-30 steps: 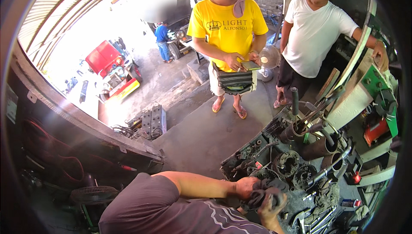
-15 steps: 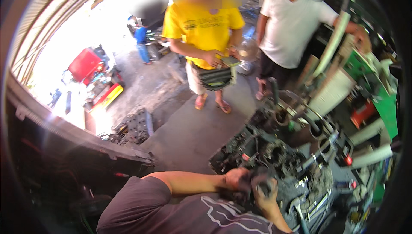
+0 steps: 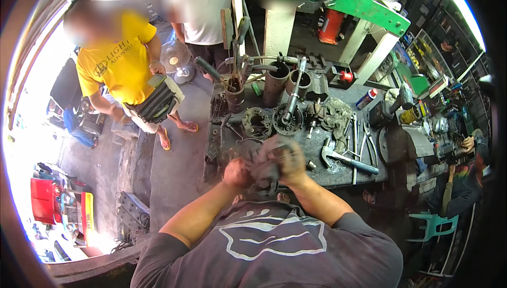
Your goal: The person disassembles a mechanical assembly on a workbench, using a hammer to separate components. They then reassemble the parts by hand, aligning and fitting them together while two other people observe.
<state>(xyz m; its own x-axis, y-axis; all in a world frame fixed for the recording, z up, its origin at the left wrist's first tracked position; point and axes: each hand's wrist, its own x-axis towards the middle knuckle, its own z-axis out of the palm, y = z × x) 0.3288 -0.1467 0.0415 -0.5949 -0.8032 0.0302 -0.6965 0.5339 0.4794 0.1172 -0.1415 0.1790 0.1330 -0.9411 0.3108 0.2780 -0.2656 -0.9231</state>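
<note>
A grimy grey rag (image 3: 264, 169) bunched around some dark metal part is gripped from both sides, left hand (image 3: 237, 174) and right hand (image 3: 289, 158) both curled tight on it, right at the near edge of the greasy grey steel workbench (image 3: 338, 174). A steel claw hammer (image 3: 346, 158) is lying just right of the hands, and two round toothed rotor-looking parts (image 3: 272, 121) are sat a bit further back.

Single head view, fisheye, looking steeply down over own chest at cluttered workbench (image 3: 338, 174), close range
</note>
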